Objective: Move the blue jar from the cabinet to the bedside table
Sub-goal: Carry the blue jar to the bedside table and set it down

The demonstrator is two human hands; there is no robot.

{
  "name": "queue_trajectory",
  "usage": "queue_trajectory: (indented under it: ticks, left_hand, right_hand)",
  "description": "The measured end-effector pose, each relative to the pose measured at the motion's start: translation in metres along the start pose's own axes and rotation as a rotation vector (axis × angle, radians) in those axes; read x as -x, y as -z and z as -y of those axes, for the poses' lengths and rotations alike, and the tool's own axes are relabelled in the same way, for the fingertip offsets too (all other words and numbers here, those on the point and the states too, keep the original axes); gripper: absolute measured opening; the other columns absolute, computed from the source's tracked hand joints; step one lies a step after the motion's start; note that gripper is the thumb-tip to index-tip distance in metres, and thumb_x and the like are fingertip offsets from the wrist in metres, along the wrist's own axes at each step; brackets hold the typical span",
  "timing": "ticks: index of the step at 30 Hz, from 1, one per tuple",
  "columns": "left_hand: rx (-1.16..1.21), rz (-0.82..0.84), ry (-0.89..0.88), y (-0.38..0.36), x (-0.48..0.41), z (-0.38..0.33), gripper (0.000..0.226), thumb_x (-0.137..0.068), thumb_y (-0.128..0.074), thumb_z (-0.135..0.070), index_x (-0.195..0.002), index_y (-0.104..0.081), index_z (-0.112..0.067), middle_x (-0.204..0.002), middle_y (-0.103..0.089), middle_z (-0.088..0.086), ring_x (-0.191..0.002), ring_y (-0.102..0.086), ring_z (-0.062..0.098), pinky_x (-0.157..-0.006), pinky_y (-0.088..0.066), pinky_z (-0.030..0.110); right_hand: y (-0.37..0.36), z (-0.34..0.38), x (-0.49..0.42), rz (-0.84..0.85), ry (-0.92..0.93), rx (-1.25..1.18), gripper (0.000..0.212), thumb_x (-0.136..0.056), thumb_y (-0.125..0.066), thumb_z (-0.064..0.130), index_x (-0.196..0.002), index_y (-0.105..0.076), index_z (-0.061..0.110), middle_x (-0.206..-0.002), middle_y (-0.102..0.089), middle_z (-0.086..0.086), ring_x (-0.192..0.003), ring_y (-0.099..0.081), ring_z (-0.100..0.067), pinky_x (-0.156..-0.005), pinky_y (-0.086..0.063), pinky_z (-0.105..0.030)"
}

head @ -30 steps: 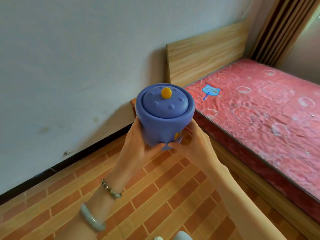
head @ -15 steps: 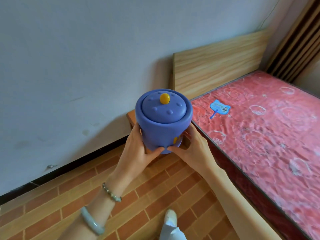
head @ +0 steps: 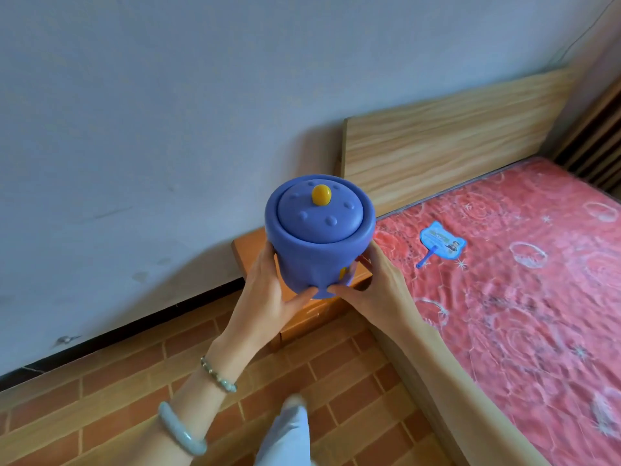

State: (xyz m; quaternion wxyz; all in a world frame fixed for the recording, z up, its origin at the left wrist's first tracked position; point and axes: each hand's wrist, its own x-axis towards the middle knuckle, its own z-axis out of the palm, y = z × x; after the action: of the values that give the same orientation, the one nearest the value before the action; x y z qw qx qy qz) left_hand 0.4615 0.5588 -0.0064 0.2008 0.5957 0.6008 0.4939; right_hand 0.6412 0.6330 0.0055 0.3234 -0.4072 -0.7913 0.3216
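The blue jar has a bumpy lid with a yellow knob and stays upright in the air. My left hand clasps its left side and base; my right hand clasps its right side and base. Behind and below the jar stands the low wooden bedside table, wedged between the wall and the bed; the jar and my hands hide most of its top.
A bed with a red patterned mattress and wooden headboard fills the right. A small blue fan lies on the mattress. The grey wall runs along the left. Brick-pattern floor lies below, with my leg at the bottom.
I have stepped closer to the bedside table with the jar in both hands. The table's top and front now show behind the jar, and my leg has come into view.
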Motion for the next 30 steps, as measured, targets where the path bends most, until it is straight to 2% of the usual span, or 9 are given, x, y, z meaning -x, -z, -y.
queue_trajectory:
  ticks: [3,6,8,10,15,18,22,26,30]
  left_hand:
    - [-0.047,-0.013,0.006,-0.015,-0.034,0.023,0.084,-0.073,-0.081,-0.031,-0.138,-0.035,-0.005,-0.132,-0.048,-0.001,-0.124,-0.047,0.008,-0.098,-0.040,0.017]
    - [-0.129,-0.034,0.020,-0.027,-0.069,0.051,0.078,-0.073,-0.080,-0.027,-0.133,-0.039,0.000,-0.120,-0.046,-0.006,-0.115,-0.045,0.001,-0.094,-0.035,0.006]
    - [-0.150,-0.040,0.037,-0.032,-0.093,0.071,0.077,-0.074,-0.076,-0.034,-0.134,-0.040,-0.002,-0.122,-0.046,-0.006,-0.116,-0.043,-0.002,-0.096,-0.035,0.008]
    - [-0.155,-0.053,0.060,-0.038,-0.115,0.089,0.080,-0.075,-0.071,-0.044,-0.136,-0.039,-0.003,-0.126,-0.048,-0.004,-0.120,-0.044,0.002,-0.099,-0.038,0.015]
    - [-0.173,-0.121,0.112,-0.052,-0.162,0.128,0.080,-0.071,-0.075,-0.038,-0.132,-0.041,0.002,-0.124,-0.048,0.000,-0.121,-0.050,0.017,-0.100,-0.044,0.029]
    - [-0.178,-0.149,0.180,-0.062,-0.181,0.154,0.078,-0.067,-0.083,-0.031,-0.128,-0.043,-0.002,-0.120,-0.049,0.000,-0.115,-0.053,0.017,-0.095,-0.047,0.028]
    - [-0.155,-0.189,0.322,-0.078,-0.198,0.186,0.082,-0.061,-0.082,-0.041,-0.122,-0.046,0.000,-0.113,-0.054,0.002,-0.106,-0.058,0.019,-0.086,-0.049,0.023]
    - [-0.183,-0.268,0.433,-0.106,-0.205,0.222,0.082,-0.059,-0.089,-0.028,-0.122,-0.046,0.002,-0.110,-0.052,-0.004,-0.105,-0.052,0.004,-0.087,-0.041,0.007]
    - [-0.223,-0.327,0.539,-0.142,-0.193,0.272,0.088,-0.059,-0.090,-0.033,-0.127,-0.043,-0.002,-0.120,-0.052,-0.001,-0.109,-0.052,0.010,-0.087,-0.046,0.021]
  right_hand:
    - [-0.004,-0.026,-0.036,0.016,0.003,-0.008,0.077,-0.065,-0.081,0.018,-0.130,-0.042,0.009,-0.115,-0.053,0.010,-0.100,-0.042,0.019,-0.076,-0.033,0.001]
    - [-0.010,-0.051,-0.078,0.044,0.012,-0.010,0.076,-0.066,-0.081,0.019,-0.130,-0.042,0.011,-0.116,-0.055,0.007,-0.100,-0.045,0.012,-0.076,-0.035,0.000]
    - [-0.015,-0.068,-0.109,0.088,0.007,-0.021,0.075,-0.066,-0.081,0.019,-0.130,-0.041,0.012,-0.116,-0.054,0.006,-0.099,-0.044,0.013,-0.076,-0.035,0.000]
    - [-0.022,-0.085,-0.138,0.130,-0.002,-0.031,0.077,-0.067,-0.081,0.018,-0.131,-0.039,0.013,-0.115,-0.052,0.008,-0.099,-0.042,0.016,-0.075,-0.034,0.001]
    - [-0.043,-0.126,-0.203,0.206,-0.011,-0.052,0.084,-0.067,-0.081,0.021,-0.136,-0.032,0.018,-0.122,-0.045,0.013,-0.109,-0.045,0.001,-0.086,-0.036,-0.005]
    - [-0.055,-0.151,-0.233,0.267,-0.026,-0.050,0.088,-0.068,-0.080,0.024,-0.138,-0.027,0.019,-0.128,-0.046,0.009,-0.113,-0.045,-0.001,-0.091,-0.037,-0.011]
    - [-0.076,-0.189,-0.262,0.330,-0.023,-0.058,0.083,-0.069,-0.080,0.023,-0.135,-0.031,0.012,-0.126,-0.049,0.001,-0.110,-0.047,-0.004,-0.089,-0.038,-0.009]
    - [-0.106,-0.236,-0.279,0.402,-0.015,-0.073,0.082,-0.069,-0.080,0.028,-0.134,-0.032,0.010,-0.127,-0.046,0.003,-0.114,-0.050,-0.017,-0.089,-0.048,-0.035]
    - [-0.139,-0.285,-0.289,0.470,-0.004,-0.110,0.081,-0.070,-0.079,0.029,-0.133,-0.032,0.010,-0.126,-0.046,0.005,-0.113,-0.050,-0.012,-0.091,-0.046,-0.032]
